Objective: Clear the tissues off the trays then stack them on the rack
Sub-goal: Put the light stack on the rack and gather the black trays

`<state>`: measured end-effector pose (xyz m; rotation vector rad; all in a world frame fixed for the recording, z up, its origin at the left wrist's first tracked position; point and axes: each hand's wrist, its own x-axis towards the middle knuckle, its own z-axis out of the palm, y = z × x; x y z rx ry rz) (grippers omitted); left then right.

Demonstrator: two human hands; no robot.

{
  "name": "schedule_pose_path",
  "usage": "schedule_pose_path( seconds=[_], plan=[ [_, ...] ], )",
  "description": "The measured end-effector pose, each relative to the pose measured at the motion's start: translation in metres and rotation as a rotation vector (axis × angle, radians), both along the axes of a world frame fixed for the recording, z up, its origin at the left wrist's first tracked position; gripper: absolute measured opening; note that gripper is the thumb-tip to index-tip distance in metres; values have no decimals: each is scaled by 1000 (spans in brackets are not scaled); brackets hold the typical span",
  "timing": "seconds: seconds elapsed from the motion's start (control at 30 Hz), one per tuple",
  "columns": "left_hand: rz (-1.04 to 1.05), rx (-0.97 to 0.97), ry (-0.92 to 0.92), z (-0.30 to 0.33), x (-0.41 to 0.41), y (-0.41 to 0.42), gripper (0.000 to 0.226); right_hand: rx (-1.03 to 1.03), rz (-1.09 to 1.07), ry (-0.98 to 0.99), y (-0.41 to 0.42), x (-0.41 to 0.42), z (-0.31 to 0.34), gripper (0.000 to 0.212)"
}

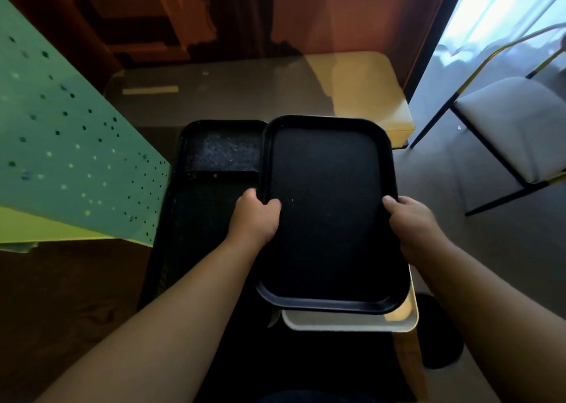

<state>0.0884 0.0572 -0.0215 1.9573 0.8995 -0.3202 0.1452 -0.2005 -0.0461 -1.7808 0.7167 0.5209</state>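
Note:
A black rectangular tray (327,206) is held level in front of me, with nothing lying on it. My left hand (255,219) grips its left rim, thumb on top. My right hand (410,222) grips its right rim. To the left and lower down sits a second black tray (214,170) on a dark surface, with a speckled dark patch at its far end. A pale tray or tabletop edge (349,321) shows just under the held tray's near end. No tissues are visible.
A green perforated panel (70,145) slopes in from the left. A table (251,96) with a yellowish right end stands behind. A chair (514,130) with a grey seat and yellow-black frame stands at the right by a bright window.

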Motion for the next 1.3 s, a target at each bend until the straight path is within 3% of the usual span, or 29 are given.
schedule_pose_path(
  seconds=[0.07,0.23,0.37,1.13,1.3],
  plan=[
    [40,44,-14,0,-18,16,24,34,-8,24,22,-19,3,30],
    [81,210,69,-7,-74,62,57,73,49,65,86,-68,2,27],
    [60,264,114,-14,-111,98,63,45,136,67,129,-102,-4,23],
    [62,107,57,-25,-148,163,75,-28,68,-9,197,-135,-26,33],
    [2,140,102,-28,-146,165,73,-28,111,23,195,-135,-33,47]
  ],
)
